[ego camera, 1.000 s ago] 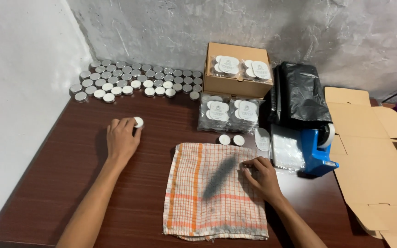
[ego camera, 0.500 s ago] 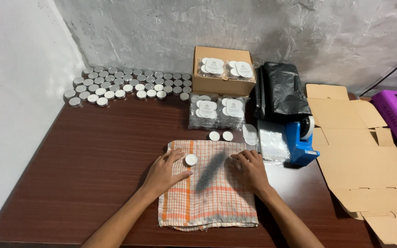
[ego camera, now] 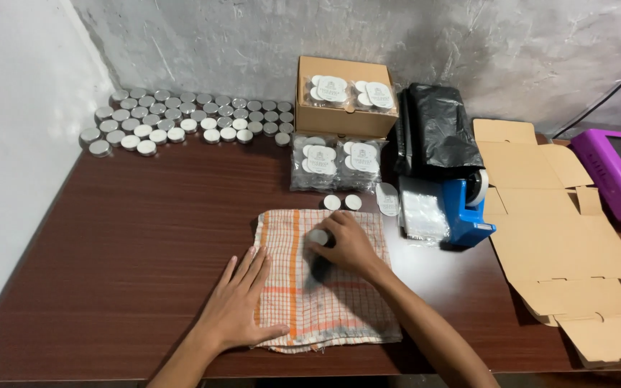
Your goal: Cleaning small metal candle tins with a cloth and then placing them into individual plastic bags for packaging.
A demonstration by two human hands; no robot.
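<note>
My right hand is curled over a small round silver tin, fingertips pinching its rim and pressing it down onto the orange-and-white checked cotton cloth. The tin sits near the cloth's far edge, just under my right fingertips. My left hand lies flat with fingers spread, palm on the dark brown wooden table and fingertips over the cloth's near-left edge, pinning it.

To rub the tin well, I judge that the left hand should keep firm downward weight so the cloth does not bunch, while the right turns the tin in short, even strokes without letting it tip.

Just beyond my right hand lie two more small white-topped tins, side by side on the table. Further out to the left of my left hand stand rows of silver tins. To the right of my right hand is a blue tape dispenser, then flattened brown cardboard.
</note>
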